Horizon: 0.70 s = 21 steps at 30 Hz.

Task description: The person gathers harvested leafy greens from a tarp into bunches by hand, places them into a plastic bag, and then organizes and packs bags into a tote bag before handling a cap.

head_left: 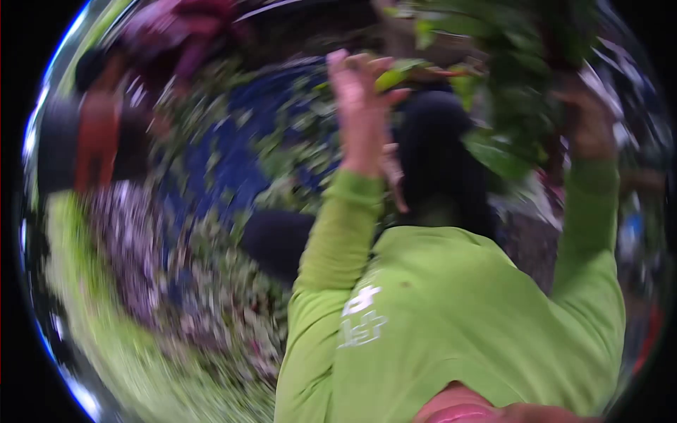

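1. Here's the leafy bunch [511, 88], hanging to the right of the black-clad knee [441, 127], thick, dark green and smeared by motion.
2. Left hand [363, 106] is up on the knee's left side, fingers stretched and loosely apart; a pale-green leaf [400, 74] shows by the thumb, and whether skin meets it, I can't tell.
3. Right hand [592, 116] is farther out, right of the knee and beside the bunch; the blur hides its fingers, so gripping or merely touching, I can't say.
4. Good handling here, I'd judge: steady the bunch from the right, come in lightly with the left, thumb opposing fingertips, no yanking.
5. Watch that knee! It juts up between the hands, so a low pass could snag foliage on it.
6. Room looks better left of the knee, over the blue tarp [240, 166], though loose leaves [282, 162] litter it; past its far edge there's a person in pink [183, 28], so short sweeps suit best.
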{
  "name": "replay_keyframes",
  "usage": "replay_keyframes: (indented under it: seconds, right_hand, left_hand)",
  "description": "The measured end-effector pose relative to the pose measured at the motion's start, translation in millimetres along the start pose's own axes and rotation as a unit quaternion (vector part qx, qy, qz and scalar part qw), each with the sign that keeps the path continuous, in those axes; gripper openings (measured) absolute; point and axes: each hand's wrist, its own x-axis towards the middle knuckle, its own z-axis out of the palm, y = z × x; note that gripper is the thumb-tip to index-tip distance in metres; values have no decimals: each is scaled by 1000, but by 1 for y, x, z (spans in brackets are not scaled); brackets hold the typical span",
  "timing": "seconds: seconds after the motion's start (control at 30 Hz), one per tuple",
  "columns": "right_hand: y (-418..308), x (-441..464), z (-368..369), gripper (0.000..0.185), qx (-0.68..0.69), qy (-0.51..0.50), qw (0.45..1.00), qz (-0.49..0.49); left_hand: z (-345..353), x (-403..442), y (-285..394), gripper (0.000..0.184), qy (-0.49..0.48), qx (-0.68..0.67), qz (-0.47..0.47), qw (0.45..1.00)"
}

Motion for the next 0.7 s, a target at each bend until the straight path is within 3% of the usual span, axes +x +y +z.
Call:
replay_keyframes:
  seconds: [0.03, 0.07, 0.1, 0.13, 0.17, 0.2, 0.3, 0.37, 0.43, 0.47, 0.57, 0.63, 0.7]
  right_hand:
    - [-21, -7, -21, 28, -190, 0, 976, -110]
    - [-41, -13, -38, 23, -270, 19, 951, -152]
    - [-68, -6, -22, 41, -127, 118, 985, -23]
    - [-57, -18, -60, 53, -69, 50, 996, -24]
    - [-46, -31, -97, 65, -9, -18, 1000, -18]
    - [-39, -50, -109, 38, -198, -50, 965, -167]
    - [-52, -85, -88, 31, -17, 68, 997, 41]
    - [13, -94, -121, 43, -112, -7, 993, -40]
    - [67, -118, -127, 51, -148, -25, 988, -20]
    - [105, -118, -131, 54, -143, -61, 988, -6]
    - [156, -141, -157, 58, -384, -43, 919, 75]
    - [151, -141, -168, 56, -508, -41, 855, 92]
    - [153, -122, -167, 49, -570, 84, 817, -7]
  left_hand:
    - [12, 4, -9, 101, -16, 32, -24, 999]
    - [37, 3, -15, 65, -4, 113, -14, 993]
    - [61, 3, -16, 64, -51, 171, -75, 981]
    - [84, 4, -17, 62, -90, 235, -124, 960]
    - [102, 8, -25, 79, -168, 322, -139, 922]
    - [115, 14, -36, 97, -237, 405, -140, 872]
    - [131, 31, -69, 88, -377, 594, -87, 705]
    - [140, 39, -78, 83, -410, 640, -81, 644]
    - [143, 44, -80, 77, -412, 662, -86, 620]
    - [138, 45, -80, 74, -403, 664, -93, 623]
    - [126, 45, -76, 65, -372, 637, -125, 663]
    - [124, 46, -69, 59, -332, 569, -168, 733]
    - [124, 50, -57, 54, -278, 431, -241, 824]
